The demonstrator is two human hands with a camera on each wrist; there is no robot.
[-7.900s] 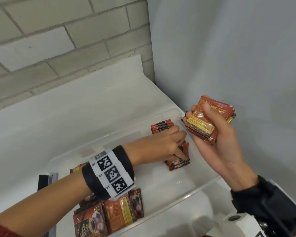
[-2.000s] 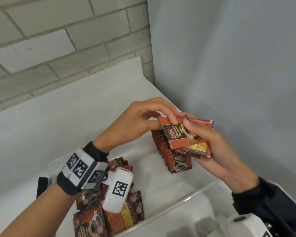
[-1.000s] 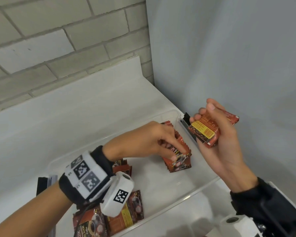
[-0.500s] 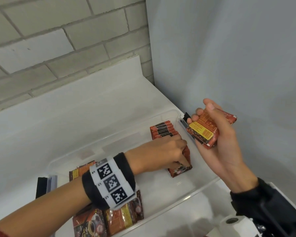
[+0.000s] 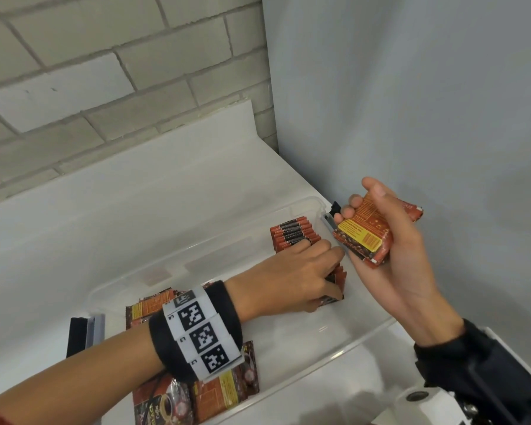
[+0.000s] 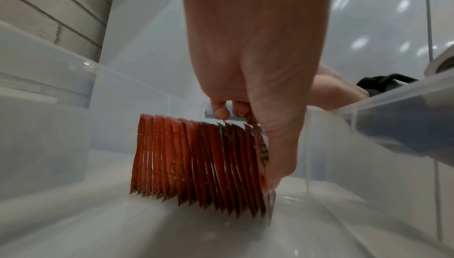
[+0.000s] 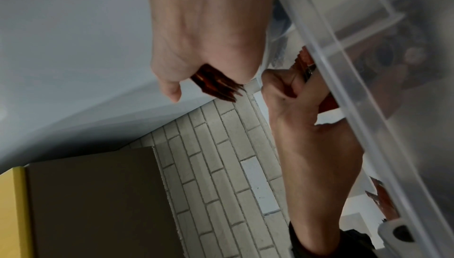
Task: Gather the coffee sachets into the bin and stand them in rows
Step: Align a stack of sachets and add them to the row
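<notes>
A clear plastic bin (image 5: 334, 363) sits on the white table. A row of red coffee sachets (image 5: 292, 236) stands on edge at its far right end. My left hand (image 5: 331, 273) reaches into the bin and pinches the nearest sachet of the row (image 6: 196, 161), with the thumb down its front face and the fingers curled over the top. My right hand (image 5: 362, 204) hovers above the bin's right end and grips a stack of sachets (image 5: 364, 237); the stack's edges (image 7: 216, 85) show below the palm. Loose sachets (image 5: 196, 397) lie flat in the bin's near left part.
A black and grey block (image 5: 83, 334) lies on the table left of the bin. A brick wall runs along the back and a grey panel (image 5: 411, 102) stands close on the right. A white roll (image 5: 417, 400) sits at the lower right. The bin's wall (image 7: 343, 68) crosses the right wrist view.
My left hand has brought one sachet down to the near end of the row and now holds it against the others. The right hand and its stack have barely moved.
</notes>
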